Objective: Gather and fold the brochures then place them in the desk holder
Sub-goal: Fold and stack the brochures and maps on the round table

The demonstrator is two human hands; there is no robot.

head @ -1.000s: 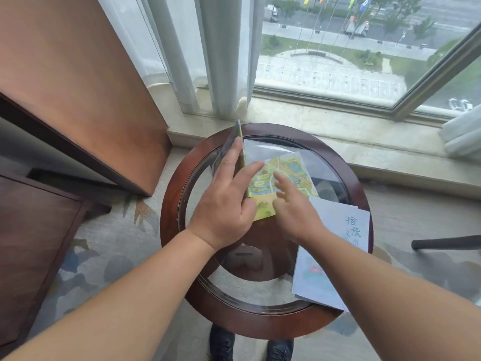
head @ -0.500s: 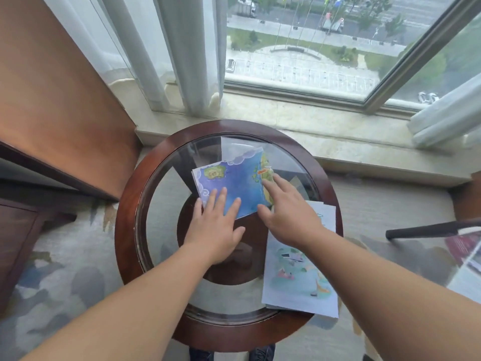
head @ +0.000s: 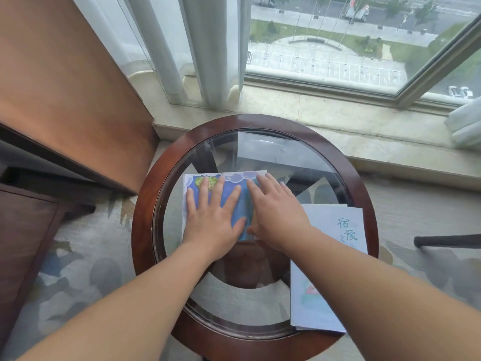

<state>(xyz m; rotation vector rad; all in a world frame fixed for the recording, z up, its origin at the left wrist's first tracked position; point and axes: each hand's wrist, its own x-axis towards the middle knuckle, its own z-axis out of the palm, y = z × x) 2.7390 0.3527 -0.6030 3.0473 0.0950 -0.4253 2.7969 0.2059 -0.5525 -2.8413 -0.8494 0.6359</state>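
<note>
A: Since the desk [head: 145, 230] is glass inside a wood rim, what's the biggest risk, quick?
B: Slick top. My call: a push that leans sideways could skate the paper across the glass, and the crease would set crooked.
A: Next?
B: The white brochure [head: 325, 214], on the right side of the desk, reaching onto the rim. The right forearm crosses over it, so a careless pull back could drag it off the edge.
A: And the blue brochure [head: 234, 177]?
B: Flat on the glass, middle-left, under both hands. It looks folded, but the layers are hidden, so I can't confirm. Uneven pressure could let the edges drift out of line, or they could spring up on release.
A: Holder?
B: Not in view, so the carry path is unknown.
A: Pose now.
B: Both arms reach forward from the near edge. The left hand [head: 210, 222] is palm down on the left half of the blue brochure. The right hand [head: 276, 214] is palm down on its right edge. The two hands sit just beside each other, thumbs nearly touching.
A: Fingers?
B: The left fingers [head: 220, 188] are straight and spread, pressing flat. The right fingers [head: 263, 182] are straight and closer together, tips near the far edge. Nothing pinched, nothing gripped.
</note>
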